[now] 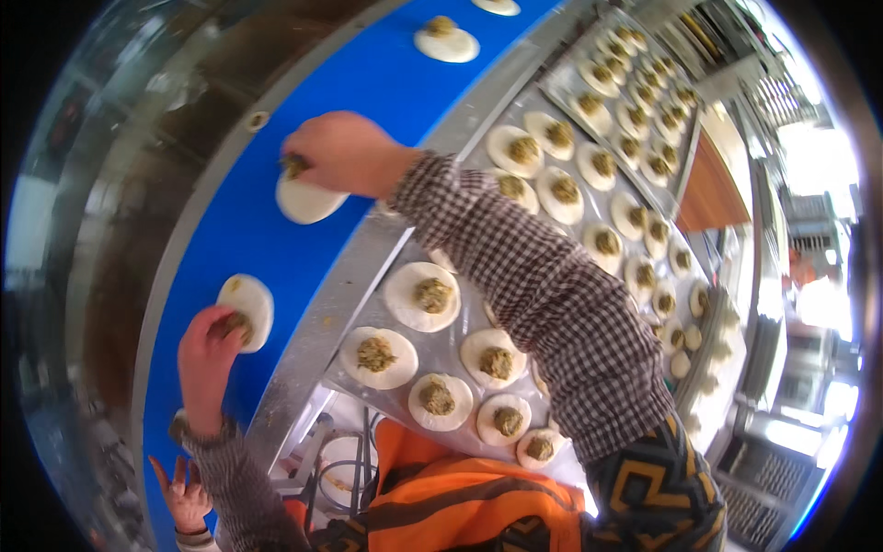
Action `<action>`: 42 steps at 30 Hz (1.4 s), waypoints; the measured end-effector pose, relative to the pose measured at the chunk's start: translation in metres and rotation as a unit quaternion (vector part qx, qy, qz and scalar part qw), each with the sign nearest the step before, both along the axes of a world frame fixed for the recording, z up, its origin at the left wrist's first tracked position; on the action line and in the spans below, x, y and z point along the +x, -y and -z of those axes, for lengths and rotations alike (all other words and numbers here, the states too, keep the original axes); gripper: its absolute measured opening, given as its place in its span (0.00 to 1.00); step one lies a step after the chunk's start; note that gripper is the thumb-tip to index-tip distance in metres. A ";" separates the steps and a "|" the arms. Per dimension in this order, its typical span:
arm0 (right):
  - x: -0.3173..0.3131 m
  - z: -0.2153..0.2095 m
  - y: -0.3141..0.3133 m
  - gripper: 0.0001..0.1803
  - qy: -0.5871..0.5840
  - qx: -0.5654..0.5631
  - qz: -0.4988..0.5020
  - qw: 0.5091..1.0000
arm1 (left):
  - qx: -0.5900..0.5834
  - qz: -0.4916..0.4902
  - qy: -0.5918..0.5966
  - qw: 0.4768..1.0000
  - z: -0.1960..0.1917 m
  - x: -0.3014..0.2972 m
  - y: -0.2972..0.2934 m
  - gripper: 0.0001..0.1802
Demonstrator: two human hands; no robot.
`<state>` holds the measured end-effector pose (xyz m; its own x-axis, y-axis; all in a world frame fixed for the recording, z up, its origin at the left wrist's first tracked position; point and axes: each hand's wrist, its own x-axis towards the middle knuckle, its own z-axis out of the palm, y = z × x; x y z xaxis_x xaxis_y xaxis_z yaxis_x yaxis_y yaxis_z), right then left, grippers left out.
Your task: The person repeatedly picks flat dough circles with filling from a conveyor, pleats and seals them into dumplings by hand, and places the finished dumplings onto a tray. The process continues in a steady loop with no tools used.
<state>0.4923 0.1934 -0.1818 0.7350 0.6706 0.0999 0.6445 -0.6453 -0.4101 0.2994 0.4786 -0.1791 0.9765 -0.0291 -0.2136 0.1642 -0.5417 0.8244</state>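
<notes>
blue conveyor belt (368, 83) is the biggest thing, curving from near left up to far centre; its near end is cut off by the frame bottom, its left edge runs along a dark, blurry machine side that's hard to read. right of it a metal tray (460, 345) w/ filled dough rounds, then a second tray (566, 87) farther right w/ more; far rows get too small and bent to count exactly, approx 30+ filled rounds on trays altogether. nearest tray shows abt 7 clearly, some hidden under the checked sleeve (552, 294). on the belt 4 rounds: two far w/ filling, two under the hands. right hand (345, 152) is reached across to the belt, fingers pinched narrow on a lump of greenish filling (294, 166), touching the far edge of a plain dough round (308, 201). left hand (207, 354) is near left, fingertips closed on filling (232, 324) pressed on another dough round (248, 308); palm side hidden. another person's hand (187, 497) at bottom left, fingers spread, partly cut off. orange striped cloth (460, 501) at bottom centre. open belt between the two hands and beyond the right one.
</notes>
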 end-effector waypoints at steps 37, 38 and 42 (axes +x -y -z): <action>-0.425 -0.038 0.487 0.32 -0.095 0.464 0.573 0.669 | 0.183 0.199 0.160 0.949 -0.052 -0.134 -0.158 0.11; -0.426 -0.034 0.508 0.30 -0.117 0.511 0.567 0.635 | 0.142 0.185 0.192 0.953 -0.056 -0.119 -0.118 0.11; -0.416 -0.011 0.558 0.26 -0.185 0.627 0.511 0.558 | -0.375 -0.007 -0.088 0.923 -0.048 -0.040 0.071 0.22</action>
